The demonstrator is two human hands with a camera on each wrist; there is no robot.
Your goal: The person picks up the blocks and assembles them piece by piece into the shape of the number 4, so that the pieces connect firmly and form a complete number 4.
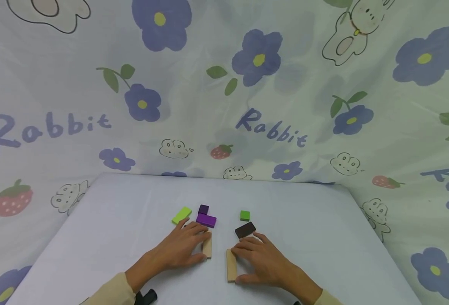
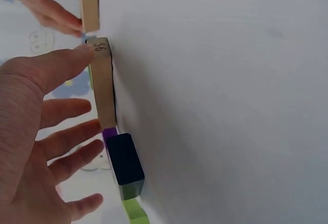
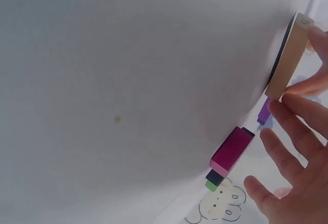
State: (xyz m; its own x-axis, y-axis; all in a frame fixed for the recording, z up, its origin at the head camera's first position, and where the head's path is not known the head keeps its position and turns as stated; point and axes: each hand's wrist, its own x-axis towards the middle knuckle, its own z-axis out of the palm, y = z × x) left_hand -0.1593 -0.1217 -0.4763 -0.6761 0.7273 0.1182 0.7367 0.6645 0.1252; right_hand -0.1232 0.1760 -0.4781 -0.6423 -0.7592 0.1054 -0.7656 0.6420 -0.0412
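Beige sleeves [image 1: 110, 291] are closest to the camera, reaching over a white tabletop [image 1: 316, 237]. So the left hand [image 1: 184, 245] has the left wooden block [image 1: 207, 248] pinched lengthwise, thumb on the near end, spare fingers kinda fanned out. Pretty much the same deal with the right hand [image 1: 264, 260] and the right wooden block [image 1: 231, 267]. Those two lie roughly parallel, gap between them. Just past the hands: a dark brown block [image 1: 245, 229], a purple block [image 1: 206, 220] and a lime block [image 1: 181, 215].

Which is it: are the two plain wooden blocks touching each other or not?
Apart: the head view shows bare white tabletop between the left wooden block and the right wooden block.
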